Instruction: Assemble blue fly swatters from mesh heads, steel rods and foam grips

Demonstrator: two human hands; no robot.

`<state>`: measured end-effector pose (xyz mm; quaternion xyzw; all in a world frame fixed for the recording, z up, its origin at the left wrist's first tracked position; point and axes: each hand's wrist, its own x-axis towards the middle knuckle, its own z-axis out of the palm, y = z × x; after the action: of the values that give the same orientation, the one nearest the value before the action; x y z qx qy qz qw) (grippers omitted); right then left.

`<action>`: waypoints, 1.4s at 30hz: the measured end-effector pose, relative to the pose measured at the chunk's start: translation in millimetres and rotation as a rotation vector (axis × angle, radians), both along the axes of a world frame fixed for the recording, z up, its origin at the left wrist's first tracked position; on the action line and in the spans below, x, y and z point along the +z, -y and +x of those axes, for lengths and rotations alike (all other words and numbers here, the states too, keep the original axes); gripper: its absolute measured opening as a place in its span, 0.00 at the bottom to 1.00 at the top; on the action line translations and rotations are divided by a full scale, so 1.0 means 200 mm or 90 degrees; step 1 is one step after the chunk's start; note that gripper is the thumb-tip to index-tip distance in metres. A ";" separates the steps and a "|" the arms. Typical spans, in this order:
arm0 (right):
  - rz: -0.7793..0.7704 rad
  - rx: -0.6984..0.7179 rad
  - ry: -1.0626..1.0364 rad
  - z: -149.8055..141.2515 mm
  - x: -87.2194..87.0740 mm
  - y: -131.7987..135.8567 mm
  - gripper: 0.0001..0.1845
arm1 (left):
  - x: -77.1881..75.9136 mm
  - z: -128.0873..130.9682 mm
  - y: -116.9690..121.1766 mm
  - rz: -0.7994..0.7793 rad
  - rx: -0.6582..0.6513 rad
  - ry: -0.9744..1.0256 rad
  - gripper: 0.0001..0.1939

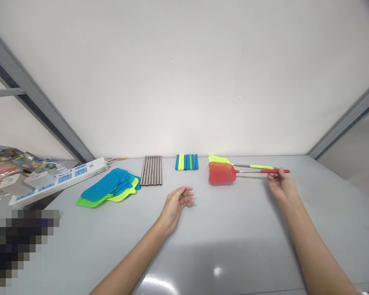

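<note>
My right hand [281, 184] grips the red handle of a red fly swatter [222, 173], whose head points left over the table. Just behind it lies a yellow fly swatter [260, 166], its head partly covered by the red one. Fingers apart and slightly curled, my left hand [178, 203] rests on its side near the middle of the table and holds nothing. Beyond it, several blue, yellow and green handle sleeves [187, 162] lie in a row. To their left is a row of metal rods [151, 171]. Further left are stacked blue, green and yellow swatter heads [101, 186].
A white power strip [92, 168] with chargers plugged in runs along the left side of the grey table [221, 229]. Colourful plastic-wrapped items [9, 164] lie at the far left. A white wall [184, 82] closes off the back, and grey metal posts [344, 114] flank it.
</note>
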<state>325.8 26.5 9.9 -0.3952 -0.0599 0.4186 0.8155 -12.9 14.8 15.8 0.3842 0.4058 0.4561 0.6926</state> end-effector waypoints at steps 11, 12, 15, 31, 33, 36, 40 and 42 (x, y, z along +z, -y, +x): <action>-0.036 0.032 0.027 0.08 -0.13 -0.05 0.11 | 0.00 0.00 0.00 0.002 -0.007 -0.011 0.13; -0.043 0.049 0.030 0.07 -0.13 -0.06 0.10 | 0.00 0.00 0.00 0.001 -0.009 -0.014 0.13; -0.055 0.092 0.035 0.06 -0.13 -0.07 0.07 | 0.01 0.00 0.00 0.002 -0.013 -0.024 0.13; 0.029 0.278 -0.076 -0.03 -0.02 0.00 0.19 | 0.02 0.00 0.01 0.010 -0.025 -0.032 0.13; 0.031 0.338 -0.109 -0.06 -0.01 0.01 0.24 | 0.01 0.00 0.01 0.013 -0.031 -0.033 0.13; 0.028 0.375 -0.130 -0.10 0.00 0.00 0.27 | 0.01 0.00 0.01 0.016 -0.037 -0.036 0.14; 0.035 0.334 -0.107 -0.10 -0.01 -0.02 0.26 | 0.02 0.00 0.01 0.011 -0.035 -0.048 0.14; 0.045 0.334 -0.099 -0.09 -0.02 -0.02 0.26 | 0.02 0.00 0.01 0.012 -0.037 -0.050 0.14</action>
<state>308.1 31.1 6.2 -0.3040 -0.1123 0.6422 0.6947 -12.4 13.0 19.5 0.4197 0.4169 0.4242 0.6856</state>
